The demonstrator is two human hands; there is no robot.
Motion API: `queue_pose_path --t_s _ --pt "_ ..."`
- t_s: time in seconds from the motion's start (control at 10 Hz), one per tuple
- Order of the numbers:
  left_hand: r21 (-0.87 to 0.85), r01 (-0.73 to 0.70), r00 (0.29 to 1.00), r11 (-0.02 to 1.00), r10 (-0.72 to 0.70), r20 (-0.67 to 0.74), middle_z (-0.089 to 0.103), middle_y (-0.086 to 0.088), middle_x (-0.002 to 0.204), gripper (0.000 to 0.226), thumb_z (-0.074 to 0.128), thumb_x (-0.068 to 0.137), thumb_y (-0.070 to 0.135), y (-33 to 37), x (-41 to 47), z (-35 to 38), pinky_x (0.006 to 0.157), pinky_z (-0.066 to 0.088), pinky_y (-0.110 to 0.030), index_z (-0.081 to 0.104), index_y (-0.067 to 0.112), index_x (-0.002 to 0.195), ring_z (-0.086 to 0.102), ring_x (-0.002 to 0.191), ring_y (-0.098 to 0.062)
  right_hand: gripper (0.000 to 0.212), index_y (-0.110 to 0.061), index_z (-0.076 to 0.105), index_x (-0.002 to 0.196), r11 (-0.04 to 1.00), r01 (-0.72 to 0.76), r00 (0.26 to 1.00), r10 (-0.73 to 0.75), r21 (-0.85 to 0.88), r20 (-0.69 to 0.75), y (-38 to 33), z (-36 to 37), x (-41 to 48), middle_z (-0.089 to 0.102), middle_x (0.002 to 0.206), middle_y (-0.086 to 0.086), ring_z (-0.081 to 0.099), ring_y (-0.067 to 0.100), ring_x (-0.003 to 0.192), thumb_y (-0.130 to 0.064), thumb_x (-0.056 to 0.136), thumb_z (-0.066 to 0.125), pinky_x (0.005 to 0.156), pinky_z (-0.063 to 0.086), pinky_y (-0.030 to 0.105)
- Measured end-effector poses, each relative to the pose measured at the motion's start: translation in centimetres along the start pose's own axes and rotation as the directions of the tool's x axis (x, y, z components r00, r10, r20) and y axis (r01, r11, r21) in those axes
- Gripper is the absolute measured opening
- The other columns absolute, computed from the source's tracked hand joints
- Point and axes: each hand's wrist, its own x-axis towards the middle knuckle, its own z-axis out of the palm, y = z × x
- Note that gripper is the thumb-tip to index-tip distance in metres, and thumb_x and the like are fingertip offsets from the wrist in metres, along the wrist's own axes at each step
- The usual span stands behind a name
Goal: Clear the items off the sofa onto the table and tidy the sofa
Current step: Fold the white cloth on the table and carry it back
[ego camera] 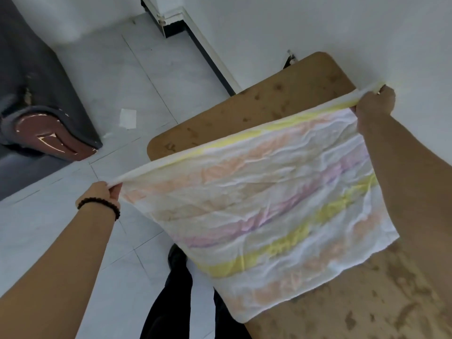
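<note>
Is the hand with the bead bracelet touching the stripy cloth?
Touching. The head view shows the left hand pinching a top corner of the cloth between thumb and fingers.

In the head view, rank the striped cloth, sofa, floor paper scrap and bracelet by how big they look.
1. The striped cloth, largest.
2. The sofa, though the frame cuts it off.
3. The paper scrap and bracelet look alike; the bracelet is nearer, so no ranking.

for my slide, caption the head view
A striped towel stretched between left hand and right hand over the table
</note>
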Motion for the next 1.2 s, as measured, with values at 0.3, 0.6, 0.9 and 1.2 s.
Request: queue_pose_path --t_s 0.3,0.6,0.9,1.2 --pt "0.495 -0.406 0.898 0.769 0.437 0.058 0.017 -0.013 0.161 0.083 0.035 0.094 0.064 -2.5 -3.2 4.3 0.119 0.017 -0.044 0.012 0.011 0.154 0.018 0.147 -0.03 0.063 -0.015 0.02 0.157 0.883 0.203 0.969 -0.117 -0.424 0.22 4.0 1.1 -4.6 0.014 0.165 0.008 0.025 0.023 0.149 -0.042 0.103 0.034 0.12 0.023 0.033" --pt "-0.002 -0.758 0.028 -0.653 -0.036 0.999 -0.007 -0.006 0.164 0.071 0.011 0.094 0.07 -9.4 -10.0 19.8 0.116 -0.004 -0.06 0.007 0.033 0.155 -0.011 0.15 -0.027 0.062 -0.021 0.014 0.158 0.378 0.424 0.903 -0.249 -0.823 0.351 6.7 -2.3 -5.6 0.002 0.166 0.011 0.0 0.035 0.152 -0.049 0.104 0.027 0.12 0.002 0.054" --pt "-0.007 -0.672 0.09 -0.741 -0.091 0.992 0.002 -0.004 0.164 0.078 0.019 0.091 0.073 -10.0 -9.8 21.3 0.117 0.007 -0.059 0.009 0.031 0.155 -0.004 0.151 -0.028 0.069 -0.033 0.026 0.154 0.301 0.56 0.827 -0.258 -0.772 0.5 5.4 0.3 3.7 0.018 0.164 0.004 0.015 0.028 0.15 -0.067 0.094 0.032 0.12 0.012 0.047" --pt "-0.012 -0.666 0.106 -0.746 -0.111 0.988 0.008 -0.006 0.164 0.078 0.033 0.088 0.068 -10.0 -9.7 21.5 0.116 0.012 -0.061 0.021 0.027 0.154 0.002 0.151 -0.029 0.067 -0.023 0.039 0.147 0.382 0.402 0.887 -0.389 -0.832 0.25 6.6 0.5 2.6 0.038 0.153 0.006 0.035 0.03 0.139 -0.063 0.093 0.031 0.112 0.025 0.049"
